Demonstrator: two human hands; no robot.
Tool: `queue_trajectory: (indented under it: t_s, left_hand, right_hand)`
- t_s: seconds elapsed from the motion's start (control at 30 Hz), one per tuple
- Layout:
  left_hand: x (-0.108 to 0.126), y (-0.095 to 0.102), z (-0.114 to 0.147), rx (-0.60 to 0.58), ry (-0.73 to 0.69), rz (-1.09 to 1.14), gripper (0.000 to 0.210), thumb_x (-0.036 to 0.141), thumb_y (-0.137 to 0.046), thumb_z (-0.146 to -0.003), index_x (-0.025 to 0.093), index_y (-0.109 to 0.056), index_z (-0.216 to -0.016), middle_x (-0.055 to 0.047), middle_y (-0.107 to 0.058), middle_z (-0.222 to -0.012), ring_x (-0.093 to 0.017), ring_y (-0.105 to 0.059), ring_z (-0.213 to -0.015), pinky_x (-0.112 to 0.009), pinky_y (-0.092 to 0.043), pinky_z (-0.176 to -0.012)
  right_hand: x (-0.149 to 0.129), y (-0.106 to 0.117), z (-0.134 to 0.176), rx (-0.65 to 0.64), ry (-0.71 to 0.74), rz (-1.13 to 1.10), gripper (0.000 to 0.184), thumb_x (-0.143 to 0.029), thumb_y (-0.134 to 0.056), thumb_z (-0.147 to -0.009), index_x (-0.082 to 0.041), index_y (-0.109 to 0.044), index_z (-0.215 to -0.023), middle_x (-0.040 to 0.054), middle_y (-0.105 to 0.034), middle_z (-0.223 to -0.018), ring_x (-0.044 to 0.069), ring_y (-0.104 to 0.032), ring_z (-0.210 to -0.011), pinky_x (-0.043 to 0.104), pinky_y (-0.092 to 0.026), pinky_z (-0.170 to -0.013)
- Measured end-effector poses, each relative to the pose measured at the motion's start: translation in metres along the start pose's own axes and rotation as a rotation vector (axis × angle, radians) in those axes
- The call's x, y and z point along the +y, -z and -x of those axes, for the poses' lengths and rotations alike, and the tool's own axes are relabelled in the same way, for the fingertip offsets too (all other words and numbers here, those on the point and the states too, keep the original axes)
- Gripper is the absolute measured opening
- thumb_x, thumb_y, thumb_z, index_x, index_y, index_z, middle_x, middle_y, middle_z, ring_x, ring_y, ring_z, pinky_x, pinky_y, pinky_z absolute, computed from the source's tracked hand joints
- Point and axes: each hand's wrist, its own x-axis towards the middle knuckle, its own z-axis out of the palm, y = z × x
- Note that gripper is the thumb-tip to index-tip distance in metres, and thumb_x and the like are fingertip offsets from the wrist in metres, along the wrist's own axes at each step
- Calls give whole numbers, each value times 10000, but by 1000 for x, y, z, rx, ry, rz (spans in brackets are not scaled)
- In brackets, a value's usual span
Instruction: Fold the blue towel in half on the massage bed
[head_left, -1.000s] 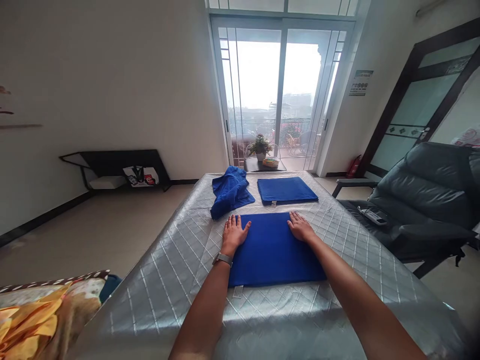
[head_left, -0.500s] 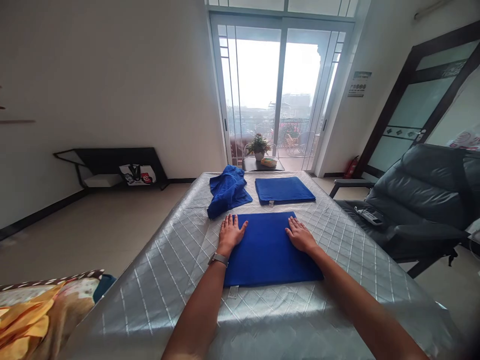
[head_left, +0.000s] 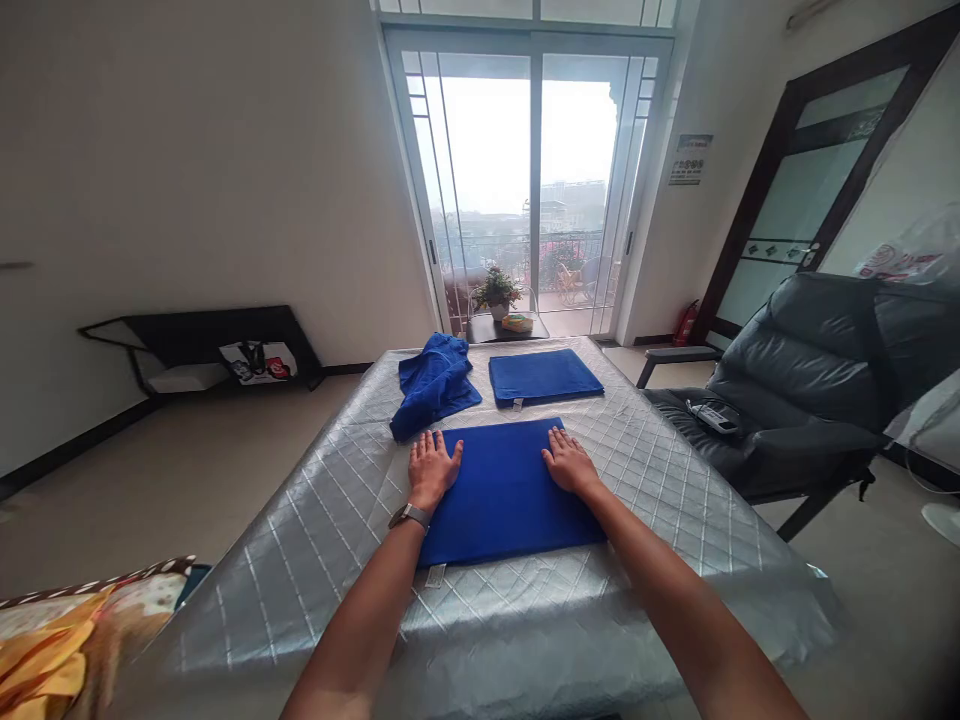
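A flat, folded blue towel (head_left: 499, 500) lies in front of me on the silver quilted table cover (head_left: 315, 540), with a small white tag at its near left corner. My left hand (head_left: 433, 465) rests flat on its upper left edge, fingers stretched out. On the upper right edge lies my right hand (head_left: 568, 460), palm down with fingers extended. Farther back is a folded blue towel (head_left: 546, 377), also with a white tag. To its left sits a crumpled blue towel (head_left: 436, 385).
A dark padded chair (head_left: 795, 370) stands at the right, with a power strip (head_left: 712, 417) on its seat. Behind the table, a small stand holds a potted plant (head_left: 496, 290). Yellow cloth (head_left: 52, 640) lies at the lower left.
The view has turned slightly to the right, so everything appears shifted left. Both hands stay flat on the folded towel, which looks the same.
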Motion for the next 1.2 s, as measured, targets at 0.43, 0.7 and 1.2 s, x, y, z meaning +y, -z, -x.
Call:
queue_trajectory:
  t_s: [0.43,0.7,1.2]
  left_hand:
    - [163,7,50,-195,-475,266,750,575,-79,-1022,138,-351,-1567,-126,-348,-1620,-254,-254,-1524,-457,-201,-1253]
    - [67,8,37,-240,-256,145,853,677,-25,-974,148,-280,-1592,-110,-251,-1659,-260,-184,-1543,-468,-162,-1257]
    - [-16,5,41,-202,-102,96,946,742,-35,-942,90,-245,-1594,-166,-189,-1670,-314,-172,-1542,-449,-179,-1238]
  right_hand:
    - [4,-4,-1,11,24,14,637,-398,-202,-1044,-104,-231,-1609,85,-168,-1683,193,-127,-1551,353,-114,-1243]
    - [3,-5,-5,8,-4,2,675,-443,-191,-1035,-85,-228,-1606,95,-171,-1681,194,-121,-1552,366,-94,-1248]
    - [3,-4,-7,-8,-5,40,685,-441,-183,-1032,-68,-214,-1606,88,-154,-1686,198,-117,-1553,362,-92,-1248]
